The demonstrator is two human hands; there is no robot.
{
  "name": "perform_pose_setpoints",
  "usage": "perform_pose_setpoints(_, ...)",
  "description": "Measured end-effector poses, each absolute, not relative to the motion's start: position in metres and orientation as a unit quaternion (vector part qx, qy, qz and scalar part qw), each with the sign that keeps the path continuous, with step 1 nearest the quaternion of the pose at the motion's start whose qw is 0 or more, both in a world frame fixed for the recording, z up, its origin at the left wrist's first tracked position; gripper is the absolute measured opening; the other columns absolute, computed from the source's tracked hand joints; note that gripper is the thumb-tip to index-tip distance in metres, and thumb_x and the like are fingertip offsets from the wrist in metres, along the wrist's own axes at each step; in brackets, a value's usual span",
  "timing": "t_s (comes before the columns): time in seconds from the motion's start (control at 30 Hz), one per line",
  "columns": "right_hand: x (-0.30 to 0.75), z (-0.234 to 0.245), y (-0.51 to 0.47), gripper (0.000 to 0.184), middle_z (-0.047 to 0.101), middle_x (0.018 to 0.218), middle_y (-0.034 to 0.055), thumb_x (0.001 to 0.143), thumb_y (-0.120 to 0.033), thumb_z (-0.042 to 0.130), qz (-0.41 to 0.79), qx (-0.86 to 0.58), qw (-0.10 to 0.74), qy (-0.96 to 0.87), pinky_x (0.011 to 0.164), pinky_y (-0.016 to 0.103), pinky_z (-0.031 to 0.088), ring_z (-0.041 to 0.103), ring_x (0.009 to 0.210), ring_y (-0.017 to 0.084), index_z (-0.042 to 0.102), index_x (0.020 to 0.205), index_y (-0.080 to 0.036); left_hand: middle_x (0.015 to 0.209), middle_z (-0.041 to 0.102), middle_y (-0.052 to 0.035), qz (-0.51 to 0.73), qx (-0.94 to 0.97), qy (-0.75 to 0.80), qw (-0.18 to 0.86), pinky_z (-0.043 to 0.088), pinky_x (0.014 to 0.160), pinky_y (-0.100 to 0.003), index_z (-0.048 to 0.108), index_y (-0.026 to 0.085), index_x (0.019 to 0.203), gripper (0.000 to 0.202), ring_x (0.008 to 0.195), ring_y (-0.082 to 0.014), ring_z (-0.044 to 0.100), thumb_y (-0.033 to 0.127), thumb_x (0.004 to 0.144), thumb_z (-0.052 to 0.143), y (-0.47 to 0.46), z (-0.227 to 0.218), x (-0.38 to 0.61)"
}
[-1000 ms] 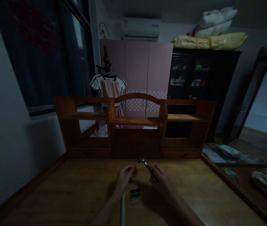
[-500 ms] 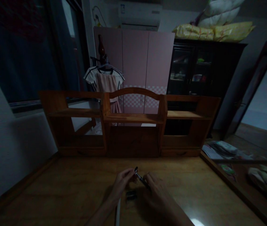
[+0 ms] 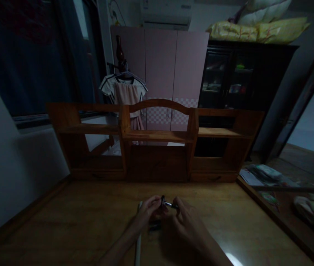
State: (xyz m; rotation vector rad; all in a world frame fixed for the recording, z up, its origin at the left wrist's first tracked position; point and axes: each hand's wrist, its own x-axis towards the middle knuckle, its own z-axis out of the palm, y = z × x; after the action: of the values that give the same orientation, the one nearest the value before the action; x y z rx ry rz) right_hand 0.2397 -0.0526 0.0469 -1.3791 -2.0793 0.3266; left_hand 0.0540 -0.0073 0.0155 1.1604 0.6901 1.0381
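Hands meet low over the wooden surface (image 3: pixel 85 218), in dim light. The right hand (image 3: pixel 186 223) has its fingers closed around the handle of a small metal tool (image 3: pixel 168 203), which lies nearly level and points left. The left hand (image 3: pixel 148 210) pinches the tool's head between thumb and fingertips, so both hands grip it just above the surface. Under the hands lies a small dark object (image 3: pixel 154 225), too dim to identify. A white rod (image 3: pixel 138 240) lies beside the left forearm. Behind stands a wooden shelf unit (image 3: pixel 157 142).
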Motion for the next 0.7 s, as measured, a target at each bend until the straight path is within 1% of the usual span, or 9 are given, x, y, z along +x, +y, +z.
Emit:
perform_pose_setpoints(0.07, 0.24, 0.052, -0.054, 0.014, 0.059, 0.083, 0.0043, 0.081, -0.022, 0.047, 0.114, -0.516, 0.319, -0.787, 0.066, 0.025, 0.037, 0.055, 0.075, 0.018, 0.051, 0.095, -0.021, 0.088, 0.067, -0.0114, 0.45, 0.508, 0.302, 0.669, 0.05, 0.072, -0.03, 0.058, 0.012, 0.097, 0.031, 0.077, -0.0206, 0.065, 0.039, 0.081, 0.061, -0.007, 0.013, 0.053)
perform_pose_setpoints(0.13, 0.241, 0.054, -0.053, 0.012, 0.059, 0.081, 0.004, 0.084, -0.028, 0.047, 0.106, -0.512, 0.329, -0.786, 0.065, 0.025, 0.036, 0.054, 0.074, 0.018, 0.053, 0.091, -0.02, 0.089, 0.067, -0.0114, 0.446, 0.508, 0.296, 0.675, 0.05, 0.071, -0.03, 0.057, 0.012, 0.098, 0.031, 0.077, -0.0209, 0.065, 0.038, 0.081, 0.062, -0.006, 0.012, 0.053)
perform_pose_setpoints(0.27, 0.244, 0.05, -0.05, 0.02, 0.058, 0.075, 0.0041, 0.088, -0.037, 0.046, 0.092, -0.504, 0.342, -0.788, 0.065, 0.025, 0.036, 0.054, 0.072, 0.017, 0.056, 0.085, -0.02, 0.093, 0.067, -0.0119, 0.444, 0.517, 0.269, 0.681, 0.051, 0.074, -0.032, 0.057, 0.012, 0.098, 0.031, 0.078, -0.0218, 0.065, 0.036, 0.08, 0.063, -0.006, 0.01, 0.053)
perform_pose_setpoints(0.4, 0.244, 0.047, -0.049, 0.025, 0.058, 0.074, 0.0037, 0.089, -0.041, 0.045, 0.094, -0.495, 0.347, -0.791, 0.063, 0.025, 0.035, 0.053, 0.07, 0.017, 0.057, 0.083, -0.02, 0.091, 0.067, -0.0126, 0.443, 0.518, 0.278, 0.677, 0.05, 0.074, -0.031, 0.057, 0.011, 0.097, 0.031, 0.075, -0.021, 0.066, 0.035, 0.079, 0.064, -0.005, 0.007, 0.051)
perform_pose_setpoints(0.47, 0.243, 0.045, -0.049, 0.026, 0.058, 0.075, 0.0037, 0.089, -0.042, 0.045, 0.097, -0.491, 0.351, -0.792, 0.063, 0.025, 0.035, 0.053, 0.07, 0.016, 0.058, 0.084, -0.02, 0.092, 0.067, -0.0126, 0.44, 0.515, 0.284, 0.678, 0.05, 0.073, -0.03, 0.057, 0.011, 0.098, 0.032, 0.076, -0.0208, 0.066, 0.036, 0.079, 0.064, -0.005, 0.005, 0.049)
perform_pose_setpoints(0.57, 0.243, 0.041, -0.048, 0.026, 0.059, 0.077, 0.0039, 0.09, -0.041, 0.044, 0.097, -0.485, 0.357, -0.792, 0.064, 0.025, 0.036, 0.053, 0.071, 0.016, 0.059, 0.086, -0.02, 0.095, 0.066, -0.0126, 0.443, 0.517, 0.278, 0.677, 0.05, 0.074, -0.031, 0.058, 0.012, 0.099, 0.032, 0.079, -0.0214, 0.065, 0.038, 0.081, 0.063, -0.005, 0.004, 0.047)
perform_pose_setpoints(0.7, 0.243, 0.036, -0.046, 0.026, 0.059, 0.077, 0.0033, 0.093, -0.039, 0.041, 0.095, -0.481, 0.356, -0.796, 0.066, 0.025, 0.036, 0.052, 0.072, 0.016, 0.058, 0.089, -0.02, 0.094, 0.065, -0.0109, 0.472, 0.526, 0.292, 0.644, 0.051, 0.076, -0.032, 0.063, 0.011, 0.092, 0.032, 0.081, -0.0211, 0.063, 0.041, 0.08, 0.062, -0.004, 0.003, 0.046)
